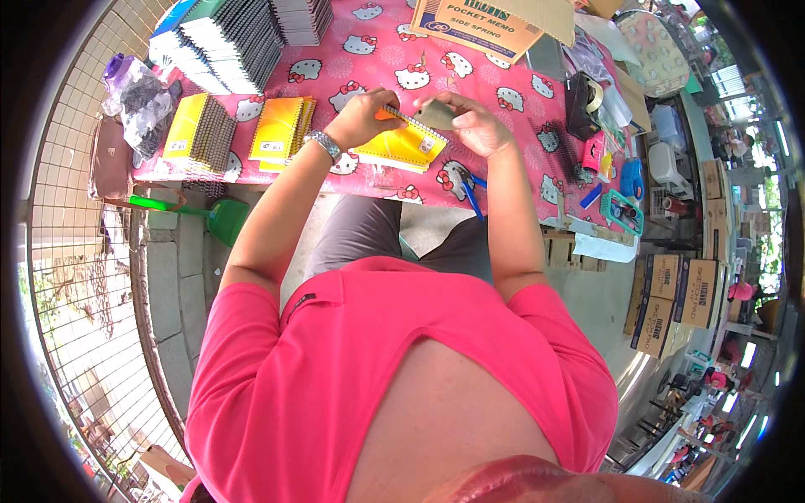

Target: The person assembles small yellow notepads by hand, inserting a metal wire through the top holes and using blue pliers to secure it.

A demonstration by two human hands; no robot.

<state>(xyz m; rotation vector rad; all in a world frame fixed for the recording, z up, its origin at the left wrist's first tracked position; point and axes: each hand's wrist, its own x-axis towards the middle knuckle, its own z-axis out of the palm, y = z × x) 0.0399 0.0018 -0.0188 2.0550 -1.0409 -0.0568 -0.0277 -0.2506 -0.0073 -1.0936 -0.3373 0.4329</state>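
A yellow spiral notebook (401, 147) lies tilted near the table's front edge, its coil along the upper right side. My left hand (360, 121), with a metal watch on the wrist, is closed on the notebook's upper edge by the coil. In my right hand (476, 126) a greyish-brown card flap (436, 115) is pinched between thumb and fingers, next to the coil. Whether the flap belongs to the notebook, I cannot tell. Pliers with blue handles (471, 191) lie below my right hand at the table edge.
Left of my hands stand stacks of yellow notebooks (281, 130) and a taller stack of dark-coiled notebooks (222, 46). A cardboard box (478, 29) sits at the back. A tape dispenser (583, 105) and a teal basket (622, 211) are on the right. A patterned pink cloth (327, 63) covers the table.
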